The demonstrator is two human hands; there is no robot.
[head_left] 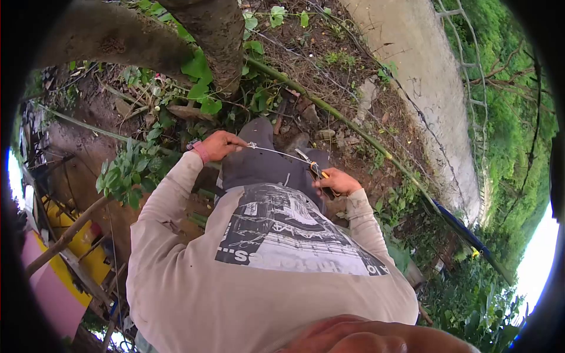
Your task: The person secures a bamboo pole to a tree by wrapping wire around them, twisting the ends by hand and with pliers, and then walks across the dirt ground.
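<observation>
Head view: looking straight down the person's own body to the ground.

Wire [276, 152]: one thin, pale grey metallic strand, pulled taut. It runs in front of the dark grey trousers [259, 167], at about thigh level, from one hand to the tool in the other. At its left end there is a small kink or loop.

Left hand [219, 145]: fingers closed and pinching the left end of the wire between thumb and fingertips. One pink wristband [201, 152] sits at the cuff.

Right hand [336, 181]: fingers curled shut around the handles of the pliers [312, 166]. This is one pair with orange-yellow grips. The metal nose points up-left and meets the right end of the wire. Whether the nose actually bites the strand is too small to tell.

Writing: the beige long-sleeved shirt [176, 265] carries one black-and-white printed panel [282, 232]. A line of block letters along its lower edge appears upside down from here. It seems to include an "S", but it is otherwise unreadable. No brand mark is legible on the pliers.

Count: one wire, one pair of pliers, two hands, one wristband.

Surroundings: one tree trunk [218, 35] stands ahead of the feet. One long green stalk [329, 109] lies diagonally across leaf litter. A pale concrete strip [424, 76] lies at the upper right.
</observation>
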